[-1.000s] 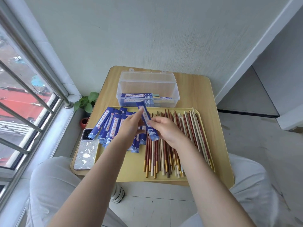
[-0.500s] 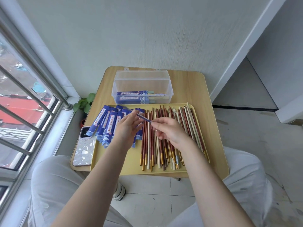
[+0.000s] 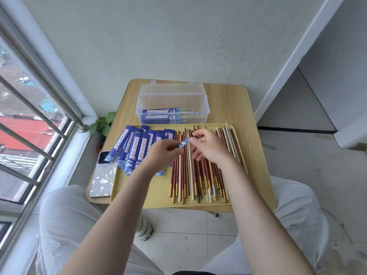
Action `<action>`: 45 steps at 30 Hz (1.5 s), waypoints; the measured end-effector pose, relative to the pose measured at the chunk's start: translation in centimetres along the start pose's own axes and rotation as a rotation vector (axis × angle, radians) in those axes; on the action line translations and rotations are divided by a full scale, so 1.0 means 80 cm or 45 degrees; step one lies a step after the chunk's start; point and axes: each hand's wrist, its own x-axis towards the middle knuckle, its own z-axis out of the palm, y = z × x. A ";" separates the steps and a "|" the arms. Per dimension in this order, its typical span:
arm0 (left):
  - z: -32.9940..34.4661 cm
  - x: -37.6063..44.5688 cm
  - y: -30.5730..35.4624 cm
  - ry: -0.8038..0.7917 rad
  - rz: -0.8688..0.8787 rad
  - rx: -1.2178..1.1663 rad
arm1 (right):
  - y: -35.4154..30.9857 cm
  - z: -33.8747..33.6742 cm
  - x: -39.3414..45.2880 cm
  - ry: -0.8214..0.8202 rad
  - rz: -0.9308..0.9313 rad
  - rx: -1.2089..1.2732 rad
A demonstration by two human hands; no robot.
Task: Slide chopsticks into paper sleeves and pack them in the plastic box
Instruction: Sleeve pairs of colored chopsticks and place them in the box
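Chopsticks [image 3: 200, 171] lie loose on the yellow tray [image 3: 158, 192], nearest. Above them left hand [image 3: 161, 153] fingers pinch a blue paper sleeve [image 3: 183, 143]; right hand [image 3: 210, 148] fingers pinch its tip. Advice: open the mouth fully before inserting. Plastic box [image 3: 172, 104] sits beyond, open.

1 plastic box [image 3: 172, 100]; 1 tray [image 3: 158, 193]; 1 phone [image 3: 102, 175]; 1 plant [image 3: 103, 124]; 2 hands [image 3: 210, 147]; approx. 10 loose sleeves [image 3: 137, 147].

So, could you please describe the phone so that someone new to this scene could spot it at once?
Start at the yellow tray on the small wooden table. Just outside the tray's left edge, at the table's near left corner, the phone lies flat. Unlike the blue paper sleeves beside it, it is a wide silvery slab with a camera block at its far end.
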 end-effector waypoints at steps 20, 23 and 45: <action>0.055 0.015 -0.055 0.123 -0.420 -0.521 | 0.003 0.079 -0.002 -0.012 0.357 -1.108; 0.056 0.014 -0.055 0.125 -0.426 -0.530 | 0.002 0.087 -0.007 0.093 0.367 -1.058; 0.057 0.009 -0.048 0.149 -0.374 -0.508 | -0.005 0.077 -0.010 -0.036 0.358 -1.158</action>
